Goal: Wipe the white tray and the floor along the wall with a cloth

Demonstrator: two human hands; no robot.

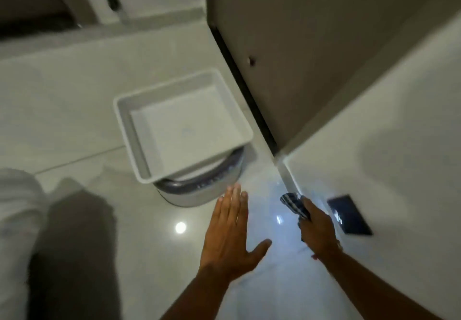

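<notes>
Ideally, cloth [295, 205], clamped in right hand [316, 230] fingers, should be pressed flat w/ slow strokes inside white tray [139, 170]; left hand [230, 232] fingers apart, empty.

There is 1 view, from a camera on the person's head, looking steeply down and forward at the glossy floor [149, 257]. It sits close: both forearms reach in from the bottom edge, and the hands fill the lower middle. The wide lens bends the wall [374, 132] on the right into a slant. The tray [184, 125] lies near centre, a doorway at top left. The frame is slightly blurred.
</notes>
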